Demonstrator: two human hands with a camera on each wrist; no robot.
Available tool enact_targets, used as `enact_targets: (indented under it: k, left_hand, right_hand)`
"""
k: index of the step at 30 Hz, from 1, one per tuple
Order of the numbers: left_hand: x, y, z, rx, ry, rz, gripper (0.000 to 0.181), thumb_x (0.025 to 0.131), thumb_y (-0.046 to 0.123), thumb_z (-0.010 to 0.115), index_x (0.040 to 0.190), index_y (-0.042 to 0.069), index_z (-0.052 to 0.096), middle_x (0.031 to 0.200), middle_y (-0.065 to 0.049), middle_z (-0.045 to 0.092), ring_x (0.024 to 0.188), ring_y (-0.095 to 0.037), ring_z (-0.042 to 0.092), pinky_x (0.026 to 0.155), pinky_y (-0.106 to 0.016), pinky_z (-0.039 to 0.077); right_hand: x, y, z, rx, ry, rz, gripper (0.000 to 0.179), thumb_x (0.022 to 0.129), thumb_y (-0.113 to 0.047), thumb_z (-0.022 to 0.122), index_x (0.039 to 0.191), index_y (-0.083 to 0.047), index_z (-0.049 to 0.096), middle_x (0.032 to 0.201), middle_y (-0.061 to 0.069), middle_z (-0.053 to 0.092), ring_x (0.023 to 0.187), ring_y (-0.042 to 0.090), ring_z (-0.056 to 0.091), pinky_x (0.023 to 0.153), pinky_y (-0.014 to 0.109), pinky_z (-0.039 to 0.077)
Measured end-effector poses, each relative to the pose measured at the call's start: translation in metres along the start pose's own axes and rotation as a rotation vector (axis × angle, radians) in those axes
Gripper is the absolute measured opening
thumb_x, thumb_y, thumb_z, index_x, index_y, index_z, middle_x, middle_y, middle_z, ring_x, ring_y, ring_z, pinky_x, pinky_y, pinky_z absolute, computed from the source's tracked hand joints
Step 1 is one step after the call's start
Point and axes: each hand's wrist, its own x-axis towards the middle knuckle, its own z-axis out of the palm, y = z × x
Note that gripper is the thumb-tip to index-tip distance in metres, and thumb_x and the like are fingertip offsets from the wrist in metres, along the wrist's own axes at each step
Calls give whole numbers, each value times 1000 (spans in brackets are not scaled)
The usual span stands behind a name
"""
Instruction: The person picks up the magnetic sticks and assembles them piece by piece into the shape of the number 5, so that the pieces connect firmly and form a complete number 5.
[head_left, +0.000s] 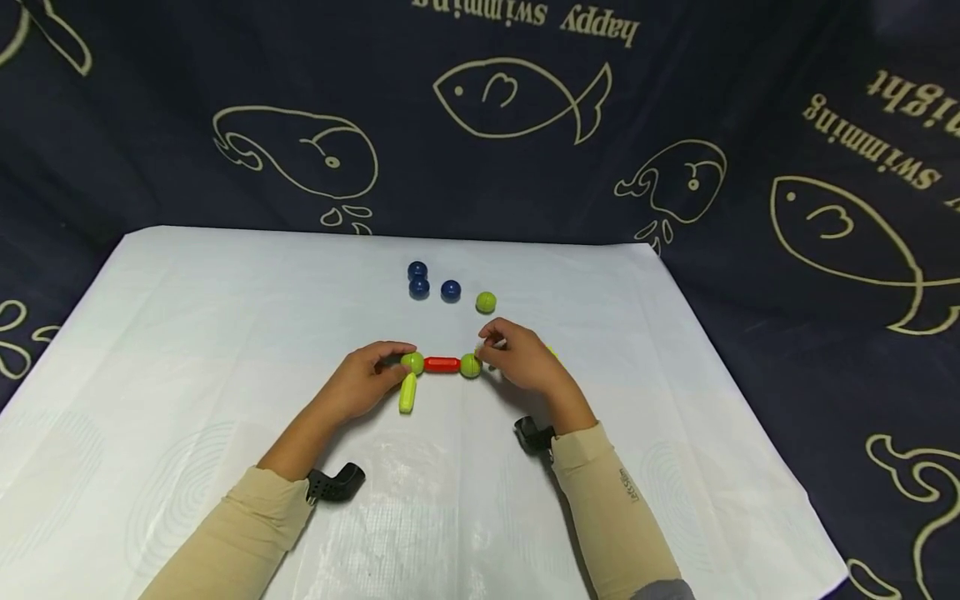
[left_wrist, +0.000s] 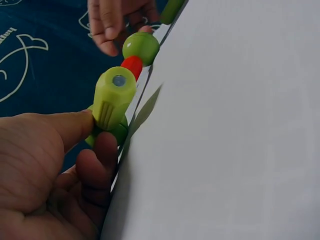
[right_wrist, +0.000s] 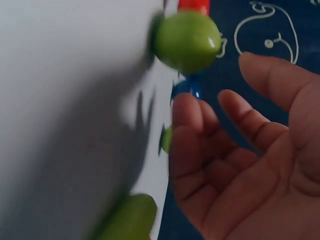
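A red stick (head_left: pixel 442 364) joins two green balls on the white table. My left hand (head_left: pixel 365 379) pinches the left green ball (head_left: pixel 412 362) between thumb and fingers. From that ball a yellow-green stick (head_left: pixel 407 393) points towards me, and a round grey spot shows on its end (left_wrist: pixel 118 80) in the left wrist view. Beside the right green ball (head_left: pixel 470 366) is my right hand (head_left: pixel 520 357). In the right wrist view its thumb and fingers are spread apart, with nothing between them, and a gap separates them from that ball (right_wrist: pixel 187 42).
Beyond the hands lie a loose green ball (head_left: pixel 486 302) and three blue balls (head_left: pixel 451 290). Another green piece (right_wrist: pixel 131 219) lies close to my right hand, mostly hidden in the head view. A dark cloth with fish drawings (head_left: pixel 517 183) hangs behind the white table (head_left: pixel 262 292).
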Motion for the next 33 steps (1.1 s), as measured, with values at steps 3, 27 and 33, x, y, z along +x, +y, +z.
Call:
enact_targets:
  k: [3, 27, 33]
  left_hand:
    - [1, 0, 0, 4, 11, 3, 31, 97, 15, 64, 128, 13, 67, 118, -9, 65, 87, -21, 55, 78, -38, 45]
    - [2, 2, 5, 22, -11, 3, 32, 100, 17, 58, 132, 14, 63, 123, -11, 63, 103, -27, 57, 93, -49, 45]
    - [4, 1, 4, 24, -11, -1, 32, 100, 18, 59, 132, 14, 63, 126, -12, 63, 106, -29, 57, 94, -50, 45]
  right_hand:
    - [14, 0, -11, -6, 42, 0, 30, 99, -23, 63, 124, -6, 58, 117, 8, 62, 99, 23, 61, 79, 39, 50]
    - [75, 12, -13, -48, 115, 174, 33, 96, -17, 65, 126, -7, 55, 120, 12, 59, 102, 24, 57, 88, 38, 48]
    - [62, 9, -13, 171, 116, 179, 37, 95, -18, 67, 129, -12, 56, 119, 11, 57, 85, 21, 62, 73, 33, 49]
